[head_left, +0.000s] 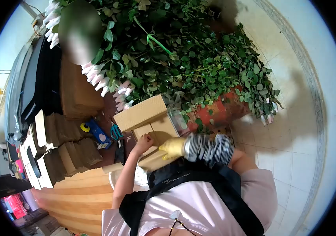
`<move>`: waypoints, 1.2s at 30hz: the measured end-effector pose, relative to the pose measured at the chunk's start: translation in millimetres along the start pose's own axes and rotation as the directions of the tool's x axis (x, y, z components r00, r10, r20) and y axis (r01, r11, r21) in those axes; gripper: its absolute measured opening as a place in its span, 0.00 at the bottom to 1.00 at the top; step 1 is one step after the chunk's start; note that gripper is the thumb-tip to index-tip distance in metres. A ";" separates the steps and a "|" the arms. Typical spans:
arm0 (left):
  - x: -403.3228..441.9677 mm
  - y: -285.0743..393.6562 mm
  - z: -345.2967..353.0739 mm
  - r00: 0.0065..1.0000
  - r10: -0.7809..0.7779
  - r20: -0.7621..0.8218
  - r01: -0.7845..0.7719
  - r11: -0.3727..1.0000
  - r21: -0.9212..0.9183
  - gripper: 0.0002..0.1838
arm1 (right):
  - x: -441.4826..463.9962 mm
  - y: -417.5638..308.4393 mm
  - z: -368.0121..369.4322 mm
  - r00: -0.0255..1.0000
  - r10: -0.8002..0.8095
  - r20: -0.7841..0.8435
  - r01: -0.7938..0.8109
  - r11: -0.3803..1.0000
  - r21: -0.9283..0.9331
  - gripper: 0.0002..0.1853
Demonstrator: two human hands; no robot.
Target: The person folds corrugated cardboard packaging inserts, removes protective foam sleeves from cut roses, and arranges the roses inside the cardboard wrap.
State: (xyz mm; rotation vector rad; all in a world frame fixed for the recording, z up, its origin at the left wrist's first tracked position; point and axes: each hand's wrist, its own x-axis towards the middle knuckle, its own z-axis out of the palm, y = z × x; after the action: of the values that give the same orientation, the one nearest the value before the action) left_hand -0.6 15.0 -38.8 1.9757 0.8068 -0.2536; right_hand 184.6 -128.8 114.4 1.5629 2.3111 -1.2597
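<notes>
A folded brown cardboard wrapper (141, 113) lies in front of me, one panel raised at the far side. My left hand (144, 144) is bare and curled into a fist over its inner face; whether anything is inside the fingers is hidden. My right hand (172, 148), in a yellow glove with a striped sleeve cuff, closes on the near flap of the cardboard, fingers and thumb at its edge. Beyond the cardboard lies a large heap of leafy rose stems (168, 59), pale netted blooms (97, 78) toward the left.
Blue-handled scissors (116, 132), a blue box (98, 133) and a yellow tape measure (84, 127) lie left of the cardboard. Stacks of cardboard pieces (67, 135) stand farther left. A red patterned cylinder (219, 114) sits under the stems. A white bin (139, 180) is below my left forearm.
</notes>
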 end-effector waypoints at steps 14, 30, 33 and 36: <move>-14.8 3.4 -1.7 0.979 0.186 -0.077 -0.192 0.979 -0.074 0.17 | -33.9 18.5 -56.2 0.772 -0.413 -0.483 0.633 0.564 0.530 0.27; -22.0 16.6 -1.2 0.988 0.060 -0.139 -0.064 0.998 -0.022 0.16 | 60.3 166.3 -245.5 0.350 0.124 -0.928 -0.631 0.764 -0.136 0.08; -23.4 21.0 -7.6 0.997 0.024 -0.074 -0.032 0.994 -0.105 0.18 | 33.9 138.5 -245.6 0.271 0.050 -0.961 -0.584 0.802 -0.123 0.07; -20.7 14.3 -3.5 0.990 0.078 -0.121 -0.085 0.995 -0.054 0.18 | 16.9 99.0 -228.0 0.299 -0.159 -0.941 -0.374 0.888 -0.269 0.05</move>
State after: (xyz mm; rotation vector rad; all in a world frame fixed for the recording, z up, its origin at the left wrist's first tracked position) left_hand -7.8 4.2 -17.0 1.9770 0.7977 -0.0639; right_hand 337.9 48.5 199.1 2.5993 2.5428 0.5944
